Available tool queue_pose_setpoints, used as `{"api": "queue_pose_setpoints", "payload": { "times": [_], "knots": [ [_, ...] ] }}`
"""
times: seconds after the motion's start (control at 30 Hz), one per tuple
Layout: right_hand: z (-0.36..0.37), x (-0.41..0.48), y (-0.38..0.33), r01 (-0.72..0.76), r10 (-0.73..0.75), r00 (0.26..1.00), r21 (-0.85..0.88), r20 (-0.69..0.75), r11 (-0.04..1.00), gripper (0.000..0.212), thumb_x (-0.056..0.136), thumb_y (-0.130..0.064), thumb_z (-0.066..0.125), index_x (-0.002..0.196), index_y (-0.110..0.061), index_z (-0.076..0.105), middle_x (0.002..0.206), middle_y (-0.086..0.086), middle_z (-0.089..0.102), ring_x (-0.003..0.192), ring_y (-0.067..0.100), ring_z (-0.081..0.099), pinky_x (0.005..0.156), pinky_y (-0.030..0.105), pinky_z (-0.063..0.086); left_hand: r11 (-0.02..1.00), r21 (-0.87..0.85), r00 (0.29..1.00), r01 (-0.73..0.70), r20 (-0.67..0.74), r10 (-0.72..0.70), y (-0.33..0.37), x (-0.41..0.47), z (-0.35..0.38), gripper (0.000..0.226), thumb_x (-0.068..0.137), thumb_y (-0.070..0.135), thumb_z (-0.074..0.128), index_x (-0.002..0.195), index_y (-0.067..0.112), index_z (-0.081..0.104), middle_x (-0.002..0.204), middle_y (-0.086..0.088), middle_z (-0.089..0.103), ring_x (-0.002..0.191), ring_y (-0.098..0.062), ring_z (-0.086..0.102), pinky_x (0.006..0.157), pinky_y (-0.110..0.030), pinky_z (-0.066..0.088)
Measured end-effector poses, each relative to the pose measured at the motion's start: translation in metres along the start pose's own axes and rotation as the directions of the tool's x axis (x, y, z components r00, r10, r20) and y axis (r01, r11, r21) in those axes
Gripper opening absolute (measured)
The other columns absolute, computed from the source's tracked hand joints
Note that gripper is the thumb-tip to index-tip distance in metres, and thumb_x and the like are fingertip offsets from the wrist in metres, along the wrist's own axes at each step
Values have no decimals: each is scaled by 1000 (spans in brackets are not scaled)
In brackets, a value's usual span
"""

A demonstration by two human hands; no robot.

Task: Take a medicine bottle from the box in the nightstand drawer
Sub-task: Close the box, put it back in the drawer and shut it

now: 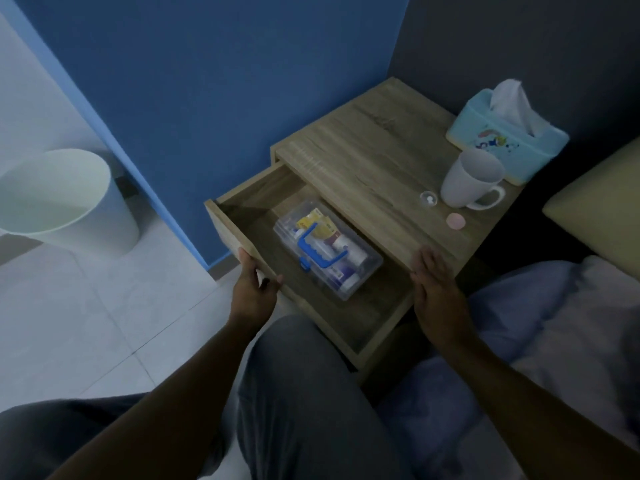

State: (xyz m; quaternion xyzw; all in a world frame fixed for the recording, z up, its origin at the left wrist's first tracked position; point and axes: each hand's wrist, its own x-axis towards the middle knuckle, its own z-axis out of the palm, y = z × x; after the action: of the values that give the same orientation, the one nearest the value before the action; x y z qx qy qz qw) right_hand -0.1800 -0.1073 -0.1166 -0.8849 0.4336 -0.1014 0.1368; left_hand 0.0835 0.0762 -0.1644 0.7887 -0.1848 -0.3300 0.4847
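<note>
A wooden nightstand (377, 174) stood against a blue wall with its drawer (277, 271) pulled well out, seen from above by a person seated beside it. Inside the drawer lay a clear plastic box (327, 249) with a blue handle (320, 249) on its closed lid; through the plastic showed small white medicine bottles (346, 245) and a yellow packet, all still in the box. The box sat toward the rear half of the drawer, partly under the nightstand's tabletop edge.

The person's left hand (252, 289) held the drawer's front panel at its near-left corner, the grip pressed together on the panel with fingers over the top edge and the thumb on the inner side. The right hand (434, 282) rested flat at the front edge of the nightstand's tabletop, to the right of the box, its grip spread and holding nothing.

On the tabletop behind the right hand stood a white mug (472, 183), with a small clear round cap (428, 198) just to its left and a pink disc (455, 221) in front of it. A light blue tissue box (509, 143) stood behind the mug, near the wall. A pale wastebasket (59, 199) stood on the tiled floor well to the left of the nightstand, and bedding (554, 323) lay to its right.
</note>
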Motion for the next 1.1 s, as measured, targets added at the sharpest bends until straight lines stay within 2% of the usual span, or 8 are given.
{"api": "queue_pose_setpoints", "payload": {
  "times": [0.13,0.3,0.4,0.47,0.63,0.73,0.83,1.1],
  "knots": [
    [5,1,2,7,-7,999,-10,-35,1000,43,98,-4,50,140,5,49,150,24,44,142,39,37,116,56,31,1000,-18,999,-12,30,13,10,14,20,78,91,27,65,152,32,18,149,3,47,125,-11,50,97,-34,48],
    [9,0,3,16,-15,995,12,-95,1000,43,96,-1,53,138,5,52,148,24,46,141,40,40,117,55,30,997,-77,997,-24,67,29,29,35,46,79,91,21,64,153,27,16,149,2,44,126,-12,49,101,-42,49],
    [10,0,2,6,0,992,49,-125,999,42,98,-8,53,140,1,52,150,19,45,143,34,37,121,48,26,996,-82,996,-39,81,46,40,46,63,81,92,20,63,154,31,13,150,2,41,112,0,45,93,-30,47],
    [12,0,1,2,8,988,67,-155,998,43,100,-17,50,140,-2,53,150,17,46,144,30,37,121,46,25,995,-88,994,-53,89,61,46,53,73,82,92,19,63,154,32,10,153,0,37,112,3,43,93,-29,47],
    [18,-1,2,16,-6,979,47,-202,999,47,100,-25,47,141,-3,51,151,15,45,144,27,37,121,46,26,992,-116,993,-57,100,69,59,70,97,89,92,18,63,155,34,2,158,-2,26,119,-1,38,107,-44,42],
    [21,-2,3,34,-36,967,-13,-253,999,46,97,-19,55,139,-1,53,148,18,48,141,31,42,117,50,32,991,-113,993,-68,91,78,67,79,111,90,92,22,63,154,35,-2,159,0,27,131,-4,35,110,-39,36],
    [24,-3,5,48,-63,959,-60,-276,997,45,97,-17,55,140,-2,53,148,17,49,141,31,42,115,52,36,993,-100,994,-61,83,69,72,84,122,94,93,27,61,154,35,-10,162,1,24,144,-16,28,113,-36,33],
    [31,-4,14,86,-127,939,-138,-319,987,45,96,-14,58,140,-3,54,148,15,50,141,30,43,115,49,36,997,-73,995,-32,88,38,77,87,131,98,95,19,59,152,36,-19,163,-3,18,146,-21,25,114,-43,30]
  ]
}}
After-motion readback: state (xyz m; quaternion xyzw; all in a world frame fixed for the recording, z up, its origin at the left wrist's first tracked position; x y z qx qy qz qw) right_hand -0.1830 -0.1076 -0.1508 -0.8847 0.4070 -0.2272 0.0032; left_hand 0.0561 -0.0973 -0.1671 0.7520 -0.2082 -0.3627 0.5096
